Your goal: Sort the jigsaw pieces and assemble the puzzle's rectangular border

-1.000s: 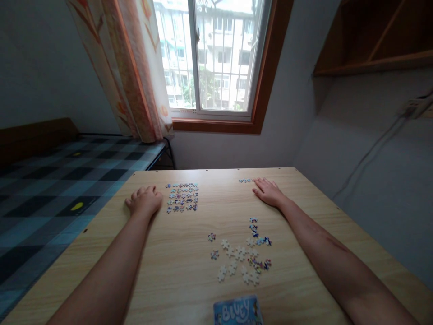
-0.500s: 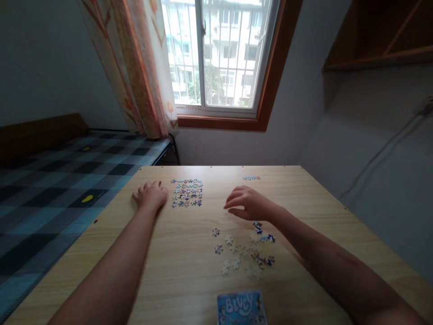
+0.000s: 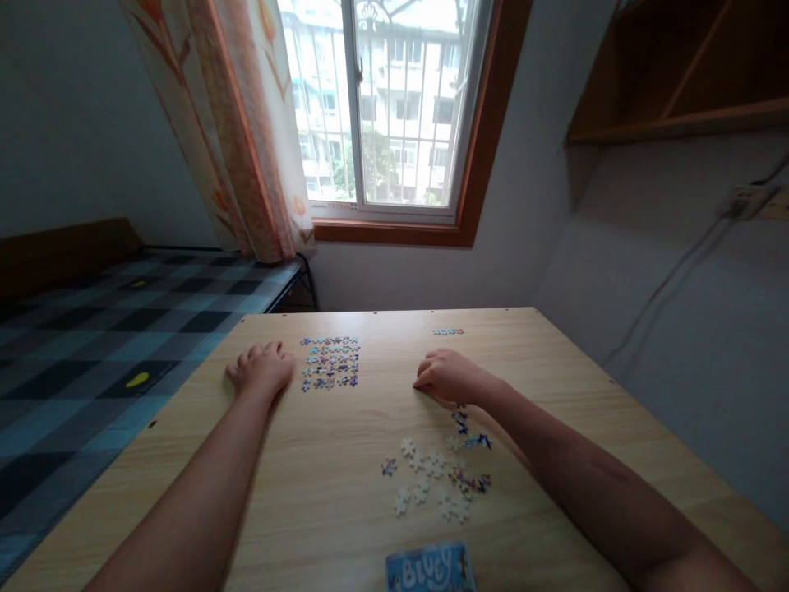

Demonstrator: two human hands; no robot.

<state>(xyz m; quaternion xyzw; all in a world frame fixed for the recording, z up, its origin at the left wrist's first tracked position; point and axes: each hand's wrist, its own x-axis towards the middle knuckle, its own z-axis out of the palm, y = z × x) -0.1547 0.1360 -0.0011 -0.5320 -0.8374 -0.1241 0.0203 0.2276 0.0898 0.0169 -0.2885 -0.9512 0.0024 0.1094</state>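
My left hand rests on the wooden table in a loose fist, just left of a small assembled puzzle block. My right hand lies at mid-table with its fingers curled and pinched together; what they hold is hidden. Just below it lies a scatter of loose puzzle pieces, some face down and white, others coloured. A short strip of joined pieces lies near the far edge.
A blue puzzle box sits at the near edge. A checked bed stands to the left. Behind the table are a window and curtain. A wall shelf hangs upper right.
My right hand moved from the far strip of pieces to mid-table and curled shut. A lone piece left of the pile no longer shows. My left hand stayed put.
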